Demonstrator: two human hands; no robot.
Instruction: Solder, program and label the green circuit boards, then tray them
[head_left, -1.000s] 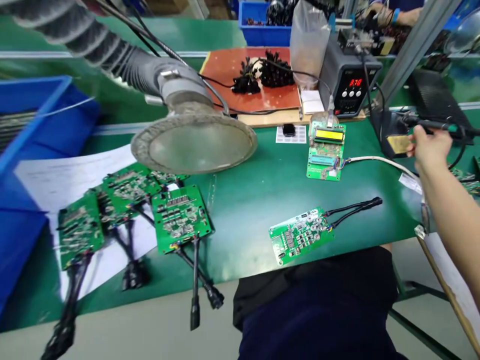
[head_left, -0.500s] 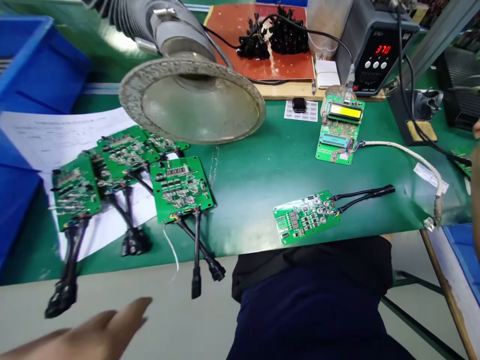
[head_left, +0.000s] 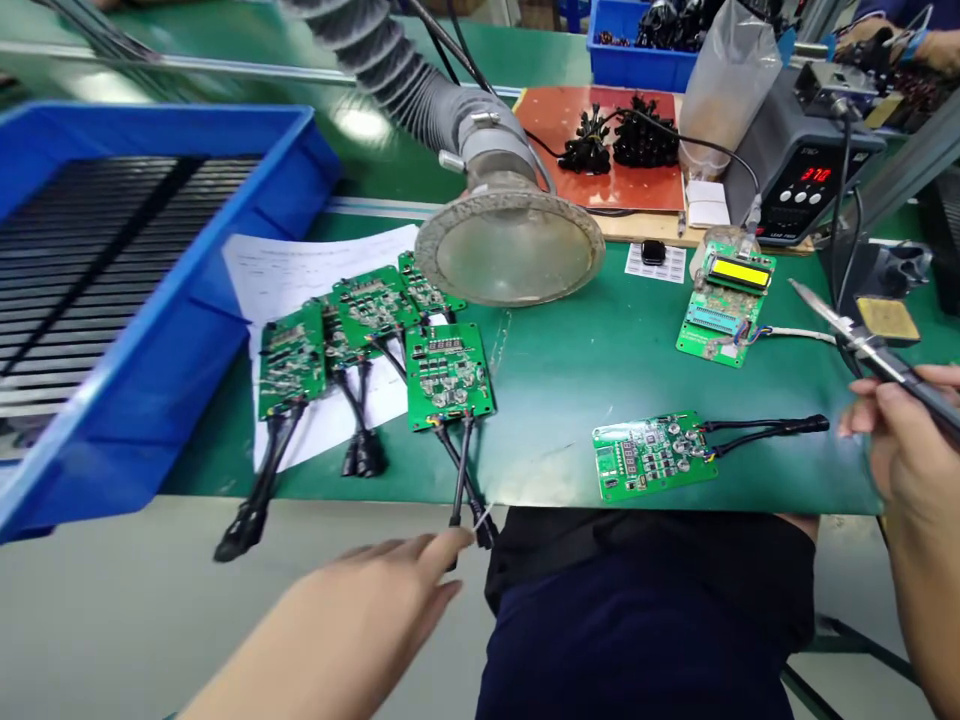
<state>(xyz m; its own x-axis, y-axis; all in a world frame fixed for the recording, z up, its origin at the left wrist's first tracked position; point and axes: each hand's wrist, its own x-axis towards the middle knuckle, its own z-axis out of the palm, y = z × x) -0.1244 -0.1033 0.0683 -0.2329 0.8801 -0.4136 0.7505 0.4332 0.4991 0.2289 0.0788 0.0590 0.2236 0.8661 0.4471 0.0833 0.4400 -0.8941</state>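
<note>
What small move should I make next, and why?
I'd probably bring the iron toward the board between your hands: your right hand holds the iron clear of that board, your left hand seems to pinch a thin pale wire, and the board lies flat with neither hand on it.

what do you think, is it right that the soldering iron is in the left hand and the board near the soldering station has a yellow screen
Not quite: the head view shows the soldering iron in the right hand; the left hand has a thin pale strand at its fingertips. The board near the soldering station does have a yellow screen.
</note>
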